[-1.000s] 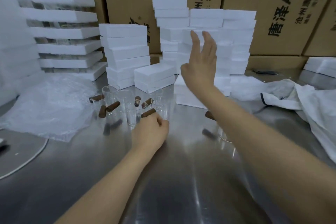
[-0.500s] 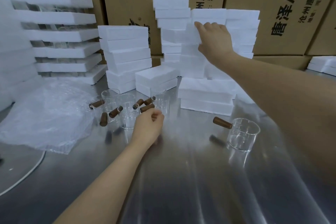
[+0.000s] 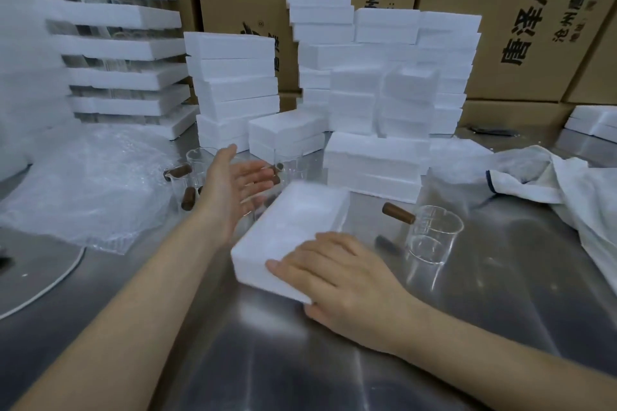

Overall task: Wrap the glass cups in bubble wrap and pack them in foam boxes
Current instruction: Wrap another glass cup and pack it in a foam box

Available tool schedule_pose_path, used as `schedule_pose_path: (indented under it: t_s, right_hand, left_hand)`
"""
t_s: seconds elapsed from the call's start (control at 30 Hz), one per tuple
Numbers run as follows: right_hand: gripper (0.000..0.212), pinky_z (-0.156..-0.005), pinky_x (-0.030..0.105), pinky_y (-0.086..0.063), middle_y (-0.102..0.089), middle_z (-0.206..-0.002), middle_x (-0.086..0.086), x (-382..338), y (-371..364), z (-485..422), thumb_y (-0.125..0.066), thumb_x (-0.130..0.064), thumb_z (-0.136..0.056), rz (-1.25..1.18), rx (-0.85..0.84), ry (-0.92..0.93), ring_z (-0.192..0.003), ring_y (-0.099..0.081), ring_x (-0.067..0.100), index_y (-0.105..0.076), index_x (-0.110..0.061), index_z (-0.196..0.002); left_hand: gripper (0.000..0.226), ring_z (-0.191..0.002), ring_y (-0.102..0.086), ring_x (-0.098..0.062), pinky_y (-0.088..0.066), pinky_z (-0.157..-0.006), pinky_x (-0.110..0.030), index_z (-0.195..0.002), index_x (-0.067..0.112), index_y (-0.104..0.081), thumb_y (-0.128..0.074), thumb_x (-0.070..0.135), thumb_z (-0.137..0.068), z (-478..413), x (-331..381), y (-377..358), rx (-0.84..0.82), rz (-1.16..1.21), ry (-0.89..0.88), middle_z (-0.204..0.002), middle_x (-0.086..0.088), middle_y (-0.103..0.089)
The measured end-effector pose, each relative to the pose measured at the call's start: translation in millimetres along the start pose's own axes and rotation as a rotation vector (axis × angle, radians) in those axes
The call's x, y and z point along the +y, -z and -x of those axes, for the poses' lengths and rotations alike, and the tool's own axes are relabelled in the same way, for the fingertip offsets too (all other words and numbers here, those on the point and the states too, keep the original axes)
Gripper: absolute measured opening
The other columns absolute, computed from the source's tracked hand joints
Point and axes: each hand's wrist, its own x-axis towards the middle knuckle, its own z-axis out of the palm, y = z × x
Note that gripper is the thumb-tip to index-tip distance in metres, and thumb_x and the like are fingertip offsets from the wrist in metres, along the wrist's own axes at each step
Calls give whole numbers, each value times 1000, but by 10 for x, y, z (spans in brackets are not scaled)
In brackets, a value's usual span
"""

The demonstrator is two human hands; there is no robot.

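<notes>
Straight ahead in the head view, low over the shiny stainless-steel desk (image 3: 300, 364): a white open-topped rectangular foam box (image 3: 300, 220), hollow side up, long axis running away toward the back, edges blurred. Cannot tell whether lying flat on the desk or held just clear of it. Gripped at its near right corner by the right hand (image 3: 340, 280), fingers curled over the rim, thumb stretched along the near wall. Just left of the box's far end, the left hand (image 3: 233, 187): spread, palm turned toward the box, fingers straight, holding nothing, a narrow gap away from the foam.

Behind that left hand and partly hidden by it, a huddle of clear glass cups with brown wooden handles (image 3: 195, 163), several handles poking out to the left. Well apart from those, just right of the box, one more clear glass cup with a brown wooden handle (image 3: 434, 237), upright on the desk, bare, handle pointing back and left.

Further left, a loose pile of clear bubble wrap sheets (image 3: 83, 183), flat on the desk, away from both hands.

Along the back, stacks of closed white foam blocks (image 3: 233, 87), some leaning unevenly. At far left, a taller stack of wide white foam trays (image 3: 117, 50) with glassware between the layers. Behind everything, brown cardboard cartons printed with black characters (image 3: 521, 27). At the right edge, a crumpled white cloth (image 3: 551, 183) draped on the desk. Near the left edge, a thin white cable (image 3: 50, 287) curving across the steel.
</notes>
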Motion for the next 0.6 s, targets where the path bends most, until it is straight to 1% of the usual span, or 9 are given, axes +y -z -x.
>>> schedule_pose_path:
  t_s: [0.1,0.17,0.23,0.27,0.33,0.4,0.47,0.53,0.6]
  right_hand:
    - [45,-94,36,-48,-69,-105,1,40,34,41,-67,-14,-77,-73,-139,20,-97,-64,21,-65,-13,-122]
    - [40,-99,41,-45,-68,-110,3,107,93,36,-64,-27,-85,-126,-187,56,-102,-63,22,-65,-12,-123]
    - [37,-103,44,-41,-69,-110,4,232,147,-12,-52,-27,-88,-164,-124,94,-104,-63,22,-68,-12,-117]
    - [35,-101,44,-42,-70,-106,4,352,170,-72,-49,-24,-87,-159,-62,55,-100,-64,23,-70,-12,-112]
    - [33,-92,41,-44,-69,-106,6,748,177,-244,-47,-19,-88,-99,-19,-201,-98,-64,28,-70,-11,-110]
    - [37,-94,41,-40,-57,-129,9,1261,124,-363,-51,-25,-93,-4,-212,-544,-116,-53,31,-58,-12,-127]
    - [58,-103,43,-36,-39,-145,10,1741,30,-373,-57,-41,-92,16,-437,-806,-131,-37,32,-43,-15,-141]
    - [75,-106,45,-33,-32,-149,12,2090,-50,-338,-62,-53,-86,-24,-539,-937,-135,-31,33,-34,-18,-146]
    - [80,-108,45,-32,-33,-148,13,2292,-135,-297,-65,-58,-81,-49,-630,-976,-135,-32,33,-36,-18,-145]
  left_hand:
    - [22,-78,-62,-12,-45,-66,-26,-85,14,-67,-53,29,-94,12,5,-83,56,-348,-66,-91,-1,-71]
    - [9,-80,-59,-8,-43,-67,-24,-92,18,-67,-59,21,-91,24,-74,-112,38,-593,-188,-95,3,-67]
    - [18,-86,-57,-5,-41,-68,-19,-101,23,-65,-59,12,-88,90,-179,-93,-97,-758,-275,-102,6,-64]
    - [25,-89,-56,-3,-40,-67,-15,-104,25,-63,-58,8,-87,119,-202,-90,-130,-835,-284,-106,7,-62]
    - [36,-92,-55,-5,-37,-60,-9,-111,26,-63,-54,2,-85,140,-221,-102,-143,-986,-316,-114,6,-58]
    - [44,-88,-53,-9,-35,-49,-4,-122,19,-61,-47,-2,-86,145,-221,-119,-146,-1053,-328,-118,1,-55]
    - [45,-93,-52,-11,-35,-49,1,-129,13,-57,-43,-4,-89,128,-239,-117,-160,-1078,-346,-125,-3,-54]
    - [43,-105,-50,-12,-35,-54,1,-129,12,-56,-43,-4,-91,113,-261,-102,-154,-1101,-367,-130,-3,-53]
    - [37,-104,-52,-15,-34,-58,-9,-121,15,-61,-45,-2,-92,95,-266,-97,-133,-1112,-398,-120,0,-55]
